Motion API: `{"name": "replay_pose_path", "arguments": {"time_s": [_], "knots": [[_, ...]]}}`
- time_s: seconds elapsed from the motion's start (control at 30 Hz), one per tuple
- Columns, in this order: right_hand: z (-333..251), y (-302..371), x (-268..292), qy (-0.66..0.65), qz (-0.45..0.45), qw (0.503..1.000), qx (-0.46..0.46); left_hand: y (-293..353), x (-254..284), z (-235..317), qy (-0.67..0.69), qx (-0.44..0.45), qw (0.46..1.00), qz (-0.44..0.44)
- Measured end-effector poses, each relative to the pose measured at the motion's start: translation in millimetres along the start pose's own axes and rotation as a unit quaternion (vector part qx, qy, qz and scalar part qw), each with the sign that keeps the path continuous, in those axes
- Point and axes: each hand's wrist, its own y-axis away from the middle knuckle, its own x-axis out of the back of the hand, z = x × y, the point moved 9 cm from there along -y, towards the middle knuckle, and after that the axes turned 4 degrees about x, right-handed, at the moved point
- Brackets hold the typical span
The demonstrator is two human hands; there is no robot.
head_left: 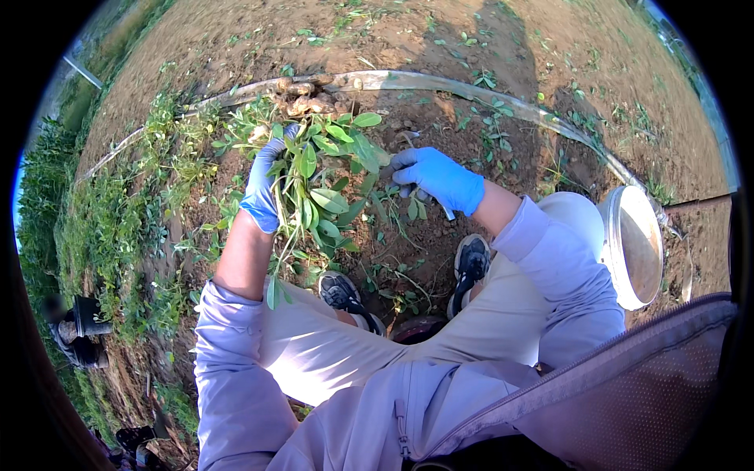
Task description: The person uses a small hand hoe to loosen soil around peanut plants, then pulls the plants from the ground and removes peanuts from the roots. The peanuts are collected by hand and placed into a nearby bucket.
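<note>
Sitting right of the held plants [328,201] is an open white bucket [616,250].

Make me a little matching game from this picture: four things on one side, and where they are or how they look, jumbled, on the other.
Things:
1. Left hand
2. Shoes
3. Bucket
4. Long strip

Descriptions:
A. White, toward the picture's right
B. Pale, curving across the ground
C. Blue-gloved, holding leafy plants
D. Dark, worn on the feet

Right pairs: 1-C, 2-D, 3-A, 4-B
</note>
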Motion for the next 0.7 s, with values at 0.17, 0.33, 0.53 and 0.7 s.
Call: {"name": "replay_pose_path", "arguments": {"time_s": [0.17,0.33,0.53,0.7], "knots": [[-10.6,2.4,14.0,-0.099,0.013,0.994,-0.031,8.2,-4.6,10.0,0.029,-0.069,0.996,-0.039],[-18.8,5.5,31.5,-0.208,0.135,0.968,0.028,0.5,6.7,10.6,0.066,-0.066,0.995,-0.035],[-32.1,0.8,64.7,-0.131,0.135,0.977,0.1,-18.1,34.5,10.4,0.043,-0.066,0.997,-0.006],[-32.6,-5.2,30.6,-0.067,0.034,0.989,0.124,-19.6,39.7,5.7,0.051,-0.058,0.997,-0.003]]}}
